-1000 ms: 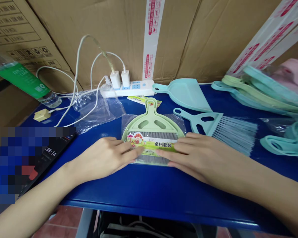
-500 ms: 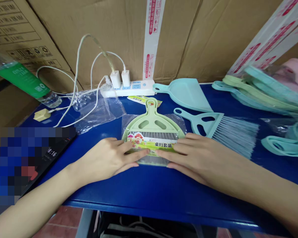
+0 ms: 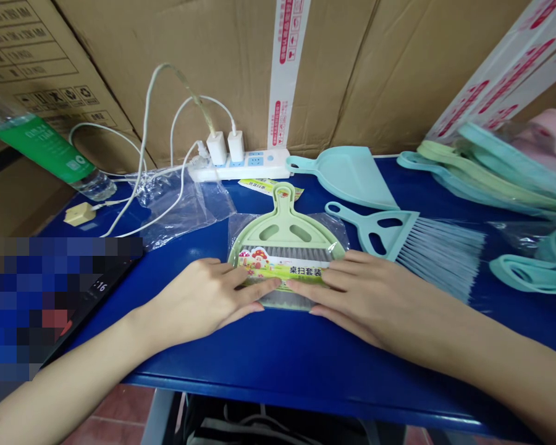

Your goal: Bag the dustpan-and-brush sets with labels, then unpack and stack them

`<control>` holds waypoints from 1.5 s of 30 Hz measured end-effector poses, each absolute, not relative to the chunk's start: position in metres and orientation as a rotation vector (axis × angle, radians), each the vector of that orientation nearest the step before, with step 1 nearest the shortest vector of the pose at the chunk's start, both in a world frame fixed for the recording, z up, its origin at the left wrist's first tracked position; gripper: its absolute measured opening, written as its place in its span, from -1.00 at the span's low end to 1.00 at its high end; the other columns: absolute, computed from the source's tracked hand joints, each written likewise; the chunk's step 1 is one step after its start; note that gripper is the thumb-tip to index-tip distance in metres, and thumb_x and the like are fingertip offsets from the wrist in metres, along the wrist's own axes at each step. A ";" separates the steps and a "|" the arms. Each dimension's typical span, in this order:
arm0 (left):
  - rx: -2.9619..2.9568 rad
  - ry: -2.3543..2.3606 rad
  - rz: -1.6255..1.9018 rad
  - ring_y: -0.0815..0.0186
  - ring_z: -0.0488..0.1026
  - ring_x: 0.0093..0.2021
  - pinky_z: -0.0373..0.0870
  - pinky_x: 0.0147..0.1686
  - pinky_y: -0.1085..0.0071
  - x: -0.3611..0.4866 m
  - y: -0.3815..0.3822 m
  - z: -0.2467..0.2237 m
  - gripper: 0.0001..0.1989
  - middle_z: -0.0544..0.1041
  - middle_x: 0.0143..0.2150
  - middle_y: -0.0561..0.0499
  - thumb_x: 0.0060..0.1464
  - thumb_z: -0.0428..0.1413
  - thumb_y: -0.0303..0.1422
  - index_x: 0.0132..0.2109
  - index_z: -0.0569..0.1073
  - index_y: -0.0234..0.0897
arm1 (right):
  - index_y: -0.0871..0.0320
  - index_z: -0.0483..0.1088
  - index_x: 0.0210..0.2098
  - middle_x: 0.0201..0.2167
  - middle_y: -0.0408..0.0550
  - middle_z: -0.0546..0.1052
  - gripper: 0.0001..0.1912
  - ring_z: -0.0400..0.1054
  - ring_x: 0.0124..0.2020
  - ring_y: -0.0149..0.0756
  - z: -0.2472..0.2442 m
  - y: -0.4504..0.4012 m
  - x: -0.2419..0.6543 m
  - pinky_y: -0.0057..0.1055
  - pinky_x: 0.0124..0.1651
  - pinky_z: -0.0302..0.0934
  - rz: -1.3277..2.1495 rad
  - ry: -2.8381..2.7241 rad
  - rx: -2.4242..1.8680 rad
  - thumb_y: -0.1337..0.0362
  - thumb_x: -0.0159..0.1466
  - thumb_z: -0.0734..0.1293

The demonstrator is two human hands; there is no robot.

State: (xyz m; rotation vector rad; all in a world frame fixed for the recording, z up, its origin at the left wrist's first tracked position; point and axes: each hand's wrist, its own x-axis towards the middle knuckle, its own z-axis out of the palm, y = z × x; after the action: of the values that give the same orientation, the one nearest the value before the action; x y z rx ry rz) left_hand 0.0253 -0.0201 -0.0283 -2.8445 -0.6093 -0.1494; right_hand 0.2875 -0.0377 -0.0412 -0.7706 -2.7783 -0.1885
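Note:
A light green dustpan and brush set [image 3: 285, 217], wrapped in clear plastic, lies flat on the blue table with its handle pointing away from me. Across its grey bristles runs a printed label [image 3: 278, 262] with mushroom pictures. My left hand [image 3: 215, 295] grips the near left side of the set, index finger laid along the label and thumb at the front edge. On the near right side my right hand [image 3: 359, 290] does the same, the two index fingertips almost meeting. Both palms hide the set's lower corners.
Behind the set are a blue dustpan [image 3: 352, 175], a blue brush [image 3: 389, 232] and a white power strip [image 3: 259, 164] with chargers. More wrapped dustpans [image 3: 482, 164] pile up at right. On the left are a bottle [image 3: 50, 148], loose plastic film [image 3: 185, 207] and a phone [image 3: 92, 296].
Both index fingertips have come slightly closer together over the label. The set stays where it was, with both hands on it.

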 end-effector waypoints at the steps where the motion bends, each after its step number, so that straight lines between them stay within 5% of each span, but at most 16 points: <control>1: -2.844 -0.607 -0.155 0.31 0.50 -0.49 0.35 -0.52 0.36 0.026 -0.020 -0.029 -0.69 0.58 -0.32 0.06 0.37 -0.09 -0.25 0.10 0.43 -0.21 | 0.16 0.44 0.06 -0.41 -0.14 0.56 -0.69 0.42 -0.37 -0.31 -0.042 -0.038 0.287 -0.32 -0.26 0.18 -0.203 -2.770 -0.770 0.29 0.46 0.14; 11: -2.857 -0.595 -0.232 0.33 0.48 -0.55 0.30 -0.55 0.36 0.031 -0.022 -0.027 -0.65 0.54 -0.43 0.11 0.41 -0.18 -0.28 0.03 0.45 -0.26 | 0.19 0.52 -0.07 -0.44 -0.11 0.57 -0.69 0.42 -0.42 -0.32 -0.041 -0.041 0.279 -0.33 -0.30 0.24 -0.298 -2.706 -0.796 0.31 0.45 0.14; 23: -2.926 -0.638 -0.218 0.32 0.52 -0.51 0.36 -0.53 0.35 0.029 -0.022 -0.024 -0.58 0.63 -0.28 0.06 0.42 -0.25 -0.27 0.01 0.48 -0.27 | 0.21 0.54 -0.15 -0.44 -0.09 0.58 -0.63 0.44 -0.41 -0.28 -0.040 -0.044 0.279 -0.30 -0.28 0.24 -0.203 -2.677 -0.844 0.30 0.46 0.11; 45: -2.884 -0.640 -0.161 0.31 0.49 -0.52 0.32 -0.53 0.39 0.030 -0.023 -0.029 -0.64 0.53 -0.44 0.06 0.40 -0.17 -0.27 0.07 0.43 -0.32 | 0.25 0.53 -0.19 -0.48 -0.11 0.56 -0.64 0.39 -0.45 -0.33 -0.041 -0.044 0.273 -0.32 -0.29 0.18 -0.261 -2.679 -0.796 0.33 0.46 0.10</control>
State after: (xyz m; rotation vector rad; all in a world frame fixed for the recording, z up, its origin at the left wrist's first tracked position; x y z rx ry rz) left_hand 0.0304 -0.0230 -0.0293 -2.8838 -0.6401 -0.1614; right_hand 0.2730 -0.0438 -0.0409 -0.7958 -2.6792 -0.2611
